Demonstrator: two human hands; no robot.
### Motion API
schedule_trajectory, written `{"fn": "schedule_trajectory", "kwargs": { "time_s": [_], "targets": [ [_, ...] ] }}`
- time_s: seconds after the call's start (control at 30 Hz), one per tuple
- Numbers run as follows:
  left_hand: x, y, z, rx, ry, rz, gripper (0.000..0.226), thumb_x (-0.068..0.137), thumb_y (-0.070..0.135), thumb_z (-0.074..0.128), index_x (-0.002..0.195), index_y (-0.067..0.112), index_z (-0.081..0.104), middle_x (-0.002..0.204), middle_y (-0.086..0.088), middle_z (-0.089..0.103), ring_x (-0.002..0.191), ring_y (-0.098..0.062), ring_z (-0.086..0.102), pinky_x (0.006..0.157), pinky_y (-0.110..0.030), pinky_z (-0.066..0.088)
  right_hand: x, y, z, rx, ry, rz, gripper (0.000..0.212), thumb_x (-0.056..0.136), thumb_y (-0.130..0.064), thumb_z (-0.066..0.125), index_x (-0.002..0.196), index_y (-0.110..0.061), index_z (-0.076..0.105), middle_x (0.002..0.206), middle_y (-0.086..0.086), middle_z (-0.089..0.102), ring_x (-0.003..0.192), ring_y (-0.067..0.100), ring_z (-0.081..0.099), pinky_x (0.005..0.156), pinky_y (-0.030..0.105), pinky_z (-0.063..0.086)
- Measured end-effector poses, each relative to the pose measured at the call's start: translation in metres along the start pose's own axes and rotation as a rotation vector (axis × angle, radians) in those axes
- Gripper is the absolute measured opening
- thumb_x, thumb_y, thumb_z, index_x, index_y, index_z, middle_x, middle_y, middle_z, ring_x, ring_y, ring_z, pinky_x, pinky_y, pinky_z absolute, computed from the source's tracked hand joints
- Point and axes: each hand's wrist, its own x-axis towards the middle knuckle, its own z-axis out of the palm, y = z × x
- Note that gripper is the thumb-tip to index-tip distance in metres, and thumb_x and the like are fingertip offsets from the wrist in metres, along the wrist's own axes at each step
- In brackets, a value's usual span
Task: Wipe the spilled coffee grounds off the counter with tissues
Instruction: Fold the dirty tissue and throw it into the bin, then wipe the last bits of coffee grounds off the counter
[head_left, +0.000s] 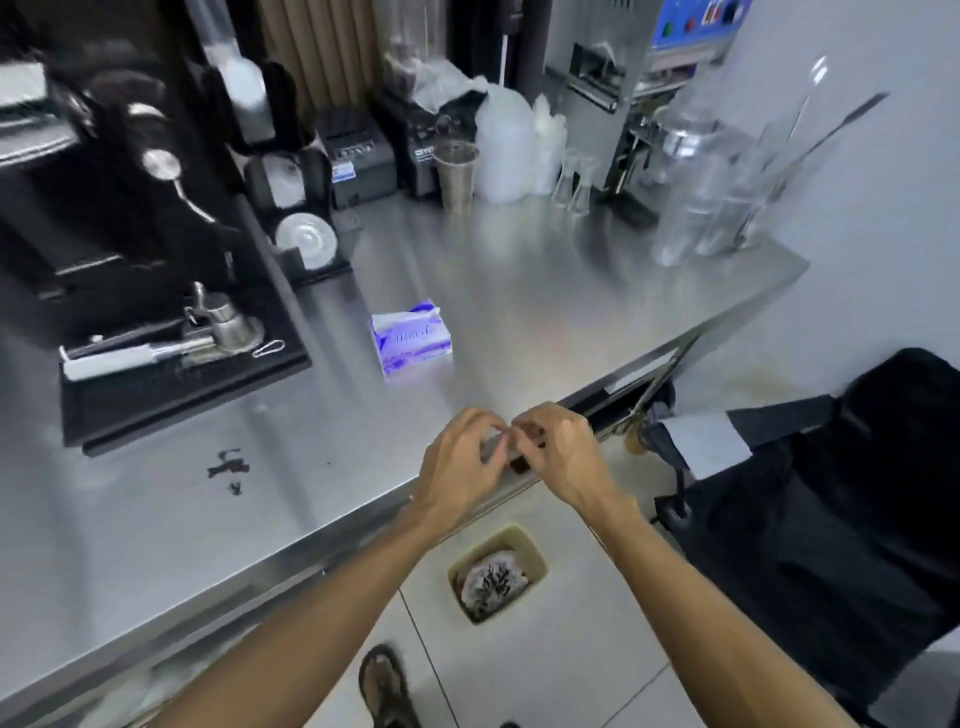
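Where left hand (457, 462) meets right hand (563, 452): counter (519, 291) front edge
Fingers: curled, tips together (anything pinched? cannot tell)
Coffee grounds (228, 469): well left
Tissue pack (410, 339): farther back

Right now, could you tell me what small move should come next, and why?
Probably reach the left hand to the tissue box and pull a sheet: the coffee grounds lie unwiped on the counter, and no tissue shows in either hand.
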Motion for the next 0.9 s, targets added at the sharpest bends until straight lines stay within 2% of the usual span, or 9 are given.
{"fn": "schedule_trajectory", "kwargs": {
  "time_s": [0.13, 0.27, 0.4, 0.47, 0.53, 0.63, 0.73, 0.8, 0.9],
  "targets": [
    [0.027, -0.036, -0.034, 0.018, 0.104, -0.056, 0.032, 0.088, 0.03, 0.064, 0.119, 0.027, 0.056, 0.121, 0.006, 0.055, 0.099, -0.015, 0.057, 0.084, -0.035, 0.054, 0.047, -0.033, 0.014, -0.037, 0.016, -0.034, 0.017, 0.089, -0.023, 0.065, 0.1, -0.013, 0.072, 0.099, 0.002, 0.07, 0.086, 0.018, 0.063, 0.075, 0.028, 0.051],
    [0.061, -0.08, -0.07, 0.068, 0.181, -0.108, 0.062, 0.076, 0.039, 0.07, 0.131, 0.024, 0.046, 0.132, 0.004, 0.05, 0.114, -0.021, 0.047, 0.097, -0.03, 0.039, 0.099, -0.056, 0.037, -0.128, -0.008, -0.019, 0.026, 0.086, -0.024, 0.063, 0.108, -0.013, 0.069, 0.107, 0.006, 0.068, 0.097, 0.026, 0.057, 0.076, 0.034, 0.05],
    [0.102, -0.12, -0.093, 0.119, 0.059, -0.253, 0.101, 0.052, 0.069, 0.07, 0.133, 0.022, 0.034, 0.129, 0.001, 0.048, 0.12, -0.026, 0.047, 0.096, -0.042, 0.044, 0.152, -0.067, 0.063, -0.2, -0.128, -0.057, 0.049, 0.083, -0.031, 0.059, 0.129, -0.014, 0.056, 0.129, 0.012, 0.056, 0.113, 0.036, 0.051, 0.093, 0.044, 0.046],
    [0.117, -0.135, -0.097, 0.14, -0.07, -0.309, 0.133, 0.044, 0.077, 0.072, 0.148, 0.019, 0.011, 0.149, -0.005, 0.031, 0.137, -0.029, 0.03, 0.108, -0.046, 0.034, 0.176, -0.071, 0.073, -0.312, -0.244, -0.036, 0.061, 0.089, -0.044, 0.045, 0.146, -0.021, 0.038, 0.15, 0.011, 0.035, 0.131, 0.036, 0.034, 0.106, 0.047, 0.033],
    [0.13, -0.148, -0.097, 0.137, -0.141, -0.325, 0.146, 0.043, 0.077, 0.075, 0.151, 0.023, -0.006, 0.155, -0.004, 0.022, 0.142, -0.027, 0.02, 0.115, -0.045, 0.025, 0.196, -0.076, 0.08, -0.401, -0.312, -0.049, 0.061, 0.093, -0.048, 0.037, 0.149, -0.024, 0.031, 0.156, 0.01, 0.023, 0.138, 0.036, 0.022, 0.111, 0.046, 0.023],
    [0.143, -0.157, -0.097, 0.092, -0.188, -0.311, 0.134, 0.05, 0.07, 0.079, 0.153, 0.022, 0.008, 0.149, 0.0, 0.034, 0.141, -0.024, 0.023, 0.115, -0.039, 0.024, 0.217, -0.084, 0.087, -0.397, -0.329, -0.099, 0.04, 0.096, -0.034, 0.05, 0.134, -0.022, 0.052, 0.152, 0.006, 0.031, 0.14, 0.032, 0.021, 0.111, 0.041, 0.019],
    [0.145, -0.163, -0.097, 0.1, -0.21, -0.227, 0.097, 0.059, 0.062, 0.078, 0.14, 0.028, 0.037, 0.136, 0.004, 0.047, 0.131, -0.021, 0.038, 0.107, -0.032, 0.032, 0.226, -0.085, 0.091, -0.262, -0.323, -0.12, 0.028, 0.095, -0.029, 0.054, 0.117, -0.015, 0.064, 0.139, 0.003, 0.048, 0.132, 0.028, 0.034, 0.107, 0.039, 0.028],
    [0.144, -0.164, -0.099, 0.097, -0.218, -0.205, 0.082, 0.062, 0.058, 0.077, 0.133, 0.031, 0.045, 0.127, 0.002, 0.05, 0.123, -0.02, 0.043, 0.102, -0.031, 0.036, 0.227, -0.086, 0.087, -0.129, -0.308, -0.11, 0.028, 0.093, -0.029, 0.056, 0.112, -0.01, 0.064, 0.125, 0.005, 0.058, 0.12, 0.029, 0.049, 0.1, 0.039, 0.037],
    [0.145, -0.166, -0.103, 0.087, -0.237, -0.205, 0.075, 0.064, 0.051, 0.078, 0.129, 0.026, 0.049, 0.123, -0.001, 0.049, 0.118, -0.02, 0.044, 0.101, -0.032, 0.037, 0.229, -0.093, 0.071, 0.029, -0.21, -0.054, 0.026, 0.096, -0.03, 0.056, 0.104, -0.007, 0.064, 0.105, 0.006, 0.066, 0.094, 0.024, 0.058, 0.08, 0.022, 0.038]
  ]
}}
